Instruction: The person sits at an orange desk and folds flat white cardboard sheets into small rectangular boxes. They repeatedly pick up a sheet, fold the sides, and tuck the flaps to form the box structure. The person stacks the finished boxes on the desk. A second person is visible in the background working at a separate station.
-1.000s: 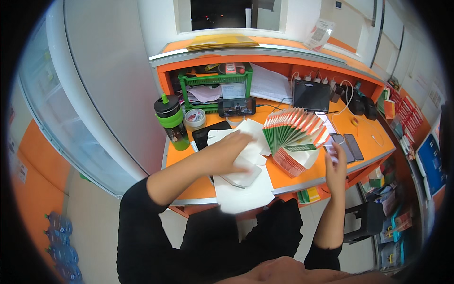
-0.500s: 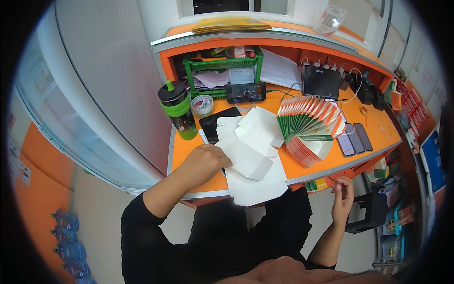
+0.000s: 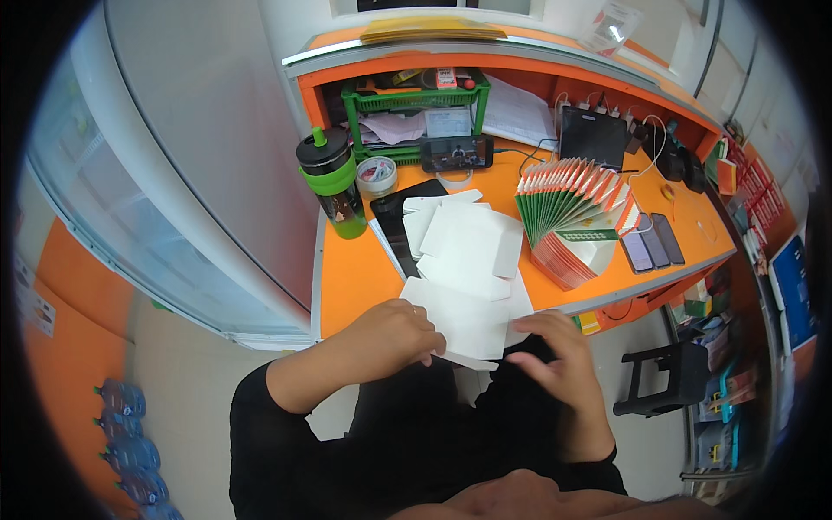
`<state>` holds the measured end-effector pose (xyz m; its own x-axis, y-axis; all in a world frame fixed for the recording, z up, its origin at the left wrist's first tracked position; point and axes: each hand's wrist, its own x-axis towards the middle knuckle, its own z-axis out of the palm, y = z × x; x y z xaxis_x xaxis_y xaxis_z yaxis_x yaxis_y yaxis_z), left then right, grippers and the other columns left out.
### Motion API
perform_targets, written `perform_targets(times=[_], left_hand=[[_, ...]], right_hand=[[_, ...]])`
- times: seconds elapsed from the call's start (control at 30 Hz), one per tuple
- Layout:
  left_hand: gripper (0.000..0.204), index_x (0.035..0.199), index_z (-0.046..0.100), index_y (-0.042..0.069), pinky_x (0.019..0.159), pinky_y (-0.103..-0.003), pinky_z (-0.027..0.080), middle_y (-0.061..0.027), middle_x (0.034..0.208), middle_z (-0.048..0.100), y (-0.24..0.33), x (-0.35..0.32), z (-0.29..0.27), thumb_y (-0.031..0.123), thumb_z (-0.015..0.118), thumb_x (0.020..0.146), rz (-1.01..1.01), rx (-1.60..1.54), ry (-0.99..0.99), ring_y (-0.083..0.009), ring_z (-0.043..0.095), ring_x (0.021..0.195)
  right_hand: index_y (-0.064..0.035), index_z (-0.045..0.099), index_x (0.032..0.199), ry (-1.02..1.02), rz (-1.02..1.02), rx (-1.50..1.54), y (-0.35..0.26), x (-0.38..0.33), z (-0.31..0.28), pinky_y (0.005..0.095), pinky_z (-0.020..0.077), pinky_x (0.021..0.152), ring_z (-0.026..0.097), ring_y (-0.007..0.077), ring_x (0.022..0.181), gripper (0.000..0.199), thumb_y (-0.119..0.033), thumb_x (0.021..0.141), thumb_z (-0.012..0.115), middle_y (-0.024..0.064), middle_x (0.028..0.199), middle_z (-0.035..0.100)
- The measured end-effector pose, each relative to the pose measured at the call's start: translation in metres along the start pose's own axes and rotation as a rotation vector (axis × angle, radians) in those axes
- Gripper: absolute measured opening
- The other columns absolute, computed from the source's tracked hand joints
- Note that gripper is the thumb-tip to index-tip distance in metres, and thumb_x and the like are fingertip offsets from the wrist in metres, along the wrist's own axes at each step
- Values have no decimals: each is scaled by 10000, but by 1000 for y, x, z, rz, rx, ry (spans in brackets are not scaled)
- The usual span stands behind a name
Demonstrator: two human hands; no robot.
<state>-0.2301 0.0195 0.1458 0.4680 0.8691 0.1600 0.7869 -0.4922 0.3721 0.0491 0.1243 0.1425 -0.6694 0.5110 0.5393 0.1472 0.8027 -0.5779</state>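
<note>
A flat white cardboard box blank hangs over the desk's front edge, its near flap bent up. My left hand pinches it at the left near corner. Beside its right edge is my right hand, thumb and fingers apart, holding nothing; whether a fingertip touches the card I cannot tell. More white box blanks lie loosely stacked behind the held one. To their right stands a fanned row of printed green, white and orange cartons.
On the orange desk are a black-and-green bottle, tape rolls, a propped phone, several phones and a black tablet. A green rack stands behind. A black stool is at the right.
My left hand has drawn one white blank off the pile toward me. My right hand has come in from the right to the blank's right edge.
</note>
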Motion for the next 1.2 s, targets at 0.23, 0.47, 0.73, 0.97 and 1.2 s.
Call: perform_targets(times=[0.23, 0.47, 0.73, 0.97, 1.2], left_hand=[[170, 969, 679, 109, 818, -403, 483, -53, 862, 709, 14, 4, -4, 159, 736, 816, -19, 19, -123, -264, 645, 914], [165, 959, 673, 135, 767, -400, 472, -36, 782, 661, 12, 5, 6, 206, 747, 829, 32, 27, -43, -259, 626, 828], [124, 908, 672, 111, 774, -396, 484, -42, 777, 663, 15, 10, 15, 159, 731, 810, 16, 29, 15, -251, 632, 832], [133, 919, 663, 108, 784, -401, 484, -48, 804, 659, 18, 15, 20, 160, 728, 815, -37, 107, 117, -260, 638, 841], [234, 986, 675, 121, 771, -412, 492, -73, 836, 661, 15, 14, 33, 141, 780, 778, -116, 72, 237, -287, 652, 843]], right_hand=[[-77, 714, 1100, -456, 90, -61, 9, 18, 35, 417, 527, 844, 676, 328, 959, 469, -402, 776, 813, 143, 1008, 716], [-93, 716, 1121, -527, 174, -13, 20, 21, 30, 416, 528, 867, 675, 335, 974, 542, -439, 724, 847, 155, 1035, 713], [-102, 720, 1122, -521, 99, -11, 25, 19, 26, 396, 524, 874, 672, 323, 981, 489, -351, 730, 870, 127, 1075, 717], [-91, 751, 1025, -478, 60, -131, 28, 19, 20, 400, 542, 820, 688, 325, 920, 275, -247, 802, 786, 114, 973, 737], [-78, 748, 892, -475, 68, -329, 29, 21, 22, 441, 536, 738, 680, 348, 822, 134, -180, 868, 663, 129, 849, 719]])
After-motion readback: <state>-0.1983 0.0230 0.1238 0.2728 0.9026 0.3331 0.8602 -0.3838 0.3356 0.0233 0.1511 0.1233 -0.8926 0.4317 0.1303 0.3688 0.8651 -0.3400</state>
